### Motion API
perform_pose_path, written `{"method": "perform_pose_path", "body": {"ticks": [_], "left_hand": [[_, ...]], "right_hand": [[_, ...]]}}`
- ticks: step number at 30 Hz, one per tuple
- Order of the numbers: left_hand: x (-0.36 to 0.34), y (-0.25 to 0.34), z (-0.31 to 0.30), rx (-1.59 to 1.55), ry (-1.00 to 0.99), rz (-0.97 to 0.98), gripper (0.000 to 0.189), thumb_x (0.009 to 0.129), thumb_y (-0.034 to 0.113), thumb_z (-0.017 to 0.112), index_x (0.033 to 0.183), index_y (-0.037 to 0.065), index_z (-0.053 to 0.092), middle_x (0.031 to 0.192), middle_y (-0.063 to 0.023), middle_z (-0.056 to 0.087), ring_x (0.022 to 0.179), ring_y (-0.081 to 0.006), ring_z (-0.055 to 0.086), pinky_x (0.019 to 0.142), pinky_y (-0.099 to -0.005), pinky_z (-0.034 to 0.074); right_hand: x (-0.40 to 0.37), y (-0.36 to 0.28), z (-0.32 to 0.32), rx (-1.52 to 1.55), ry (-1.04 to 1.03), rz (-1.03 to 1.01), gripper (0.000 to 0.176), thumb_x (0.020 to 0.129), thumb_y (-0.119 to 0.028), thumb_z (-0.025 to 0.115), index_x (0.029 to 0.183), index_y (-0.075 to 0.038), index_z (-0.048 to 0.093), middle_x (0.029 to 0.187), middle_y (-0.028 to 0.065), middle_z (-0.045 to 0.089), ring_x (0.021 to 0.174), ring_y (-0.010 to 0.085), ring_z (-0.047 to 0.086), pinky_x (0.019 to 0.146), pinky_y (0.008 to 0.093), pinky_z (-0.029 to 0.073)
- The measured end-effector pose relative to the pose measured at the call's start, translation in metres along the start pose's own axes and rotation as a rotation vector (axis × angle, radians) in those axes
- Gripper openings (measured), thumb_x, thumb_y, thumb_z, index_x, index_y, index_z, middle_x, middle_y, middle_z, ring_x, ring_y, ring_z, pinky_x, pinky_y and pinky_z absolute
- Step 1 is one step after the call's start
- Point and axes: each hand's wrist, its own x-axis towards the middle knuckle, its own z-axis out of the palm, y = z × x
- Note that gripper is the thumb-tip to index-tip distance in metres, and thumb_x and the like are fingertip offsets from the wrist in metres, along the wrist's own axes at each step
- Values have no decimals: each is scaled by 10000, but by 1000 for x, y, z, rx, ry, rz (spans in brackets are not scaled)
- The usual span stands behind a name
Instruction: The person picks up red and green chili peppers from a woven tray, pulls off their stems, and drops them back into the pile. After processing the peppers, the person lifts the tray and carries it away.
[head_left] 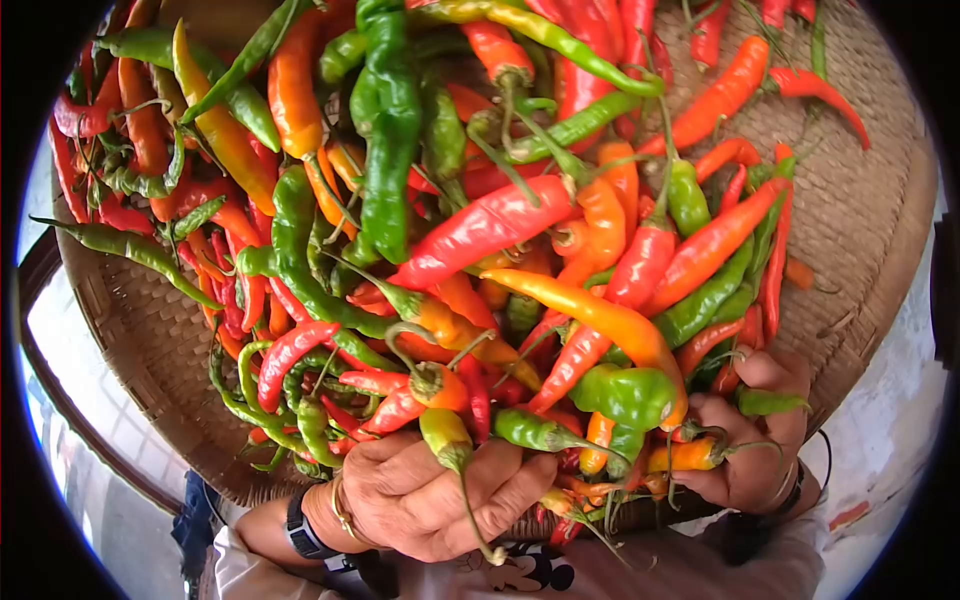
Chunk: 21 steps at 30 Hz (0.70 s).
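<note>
A heap of red, orange, yellow and green chili peppers (490, 225) fills a woven basket (865, 215). At the near edge, my left hand (430, 495) rests knuckles up with its fingers curled inward; whatever they grip is hidden. A yellow-green chili pepper (445, 437) lies over its knuckles, the long stem hanging down. My right hand (745, 435) curls round chili peppers at the near right edge. Against its palm sits a small orange chili pepper (685, 455), with a green one (770, 402) at its fingers. A crumpled green pepper (625, 400) lies between the hands.
The basket's rim (135, 385) curves around the heap. Woven bottom shows at the upper right and lower left. A dark curved bar (80, 430) runs outside the basket on the left. A watch (305, 530) and a bracelet (342, 510) are on my left wrist.
</note>
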Motion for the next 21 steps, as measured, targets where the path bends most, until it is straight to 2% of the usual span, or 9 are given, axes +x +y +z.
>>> {"method": "perform_pose_path", "body": {"ticks": [1, 3, 4, 7, 10, 13, 14, 16, 21], "left_hand": [[0, 0, 1, -7, -2, -13, 314, 552, 142, 589, 861, 168, 640, 825, 59, 549, 665, -59, 485, 589, -170, 398], [3, -1, 2, 9, 19, -10, 300, 544, 139, 583, 837, 166, 641, 830, 59, 546, 645, -57, 493, 583, -171, 400], [8, 1, 2, -78, -39, -52, 283, 540, 145, 583, 817, 155, 637, 824, 54, 548, 633, -61, 501, 566, -174, 406], [11, -6, 9, -148, 42, -9, 312, 525, 136, 571, 832, 120, 626, 794, 24, 555, 593, -69, 513, 486, -185, 422], [13, -7, 5, -107, -45, 5, 316, 553, 123, 577, 866, 109, 617, 813, 3, 558, 553, -64, 503, 434, -182, 412], [18, -6, 8, -123, -52, -3, 311, 561, 142, 602, 870, 108, 607, 822, 9, 547, 520, -67, 485, 409, -201, 399], [20, -4, 8, -125, -84, -37, 315, 574, 187, 635, 879, 113, 606, 830, -2, 555, 556, -102, 517, 445, -225, 417], [25, 1, 8, -132, -120, -83, 314, 600, 233, 659, 885, 112, 605, 846, -22, 559, 596, -148, 552, 492, -256, 448], [15, 1, 7, -147, -38, -89, 319, 589, 232, 651, 879, 116, 587, 843, -28, 558, 613, -170, 557, 512, -273, 451]], "right_hand": [[2, -2, 0, -44, 26, 11, 408, 681, -465, 594, 799, -75, 600, 1026, 161, 441, 804, 299, 472, 680, 385, 420], [6, -2, -1, -77, 10, 16, 437, 684, -480, 584, 806, -61, 594, 1013, 162, 447, 795, 299, 476, 684, 391, 425], [6, 0, -5, -48, 4, 24, 447, 684, -481, 583, 813, -53, 591, 1011, 163, 450, 797, 300, 478, 682, 393, 427], [7, -3, -6, -30, -19, 46, 469, 690, -486, 571, 833, -40, 587, 1000, 167, 460, 801, 311, 485, 672, 402, 430], [13, -2, -2, -95, 16, 26, 467, 703, -480, 547, 848, -38, 581, 989, 177, 473, 780, 323, 484, 656, 400, 434], [17, -1, -1, -57, 78, 69, 436, 554, -370, 668, 827, -43, 572, 977, 176, 481, 757, 305, 479, 619, 374, 432], [18, 0, -2, -41, 77, 90, 440, 488, -321, 691, 816, -52, 572, 972, 172, 484, 749, 298, 475, 612, 365, 433], [18, 4, 0, -45, 119, 98, 426, 504, -338, 686, 799, -55, 567, 966, 168, 486, 763, 303, 479, 614, 369, 436], [17, -5, 11, -47, 205, 72, 422, 545, -373, 667, 795, -49, 562, 950, 179, 481, 765, 315, 479, 636, 381, 432]]}}
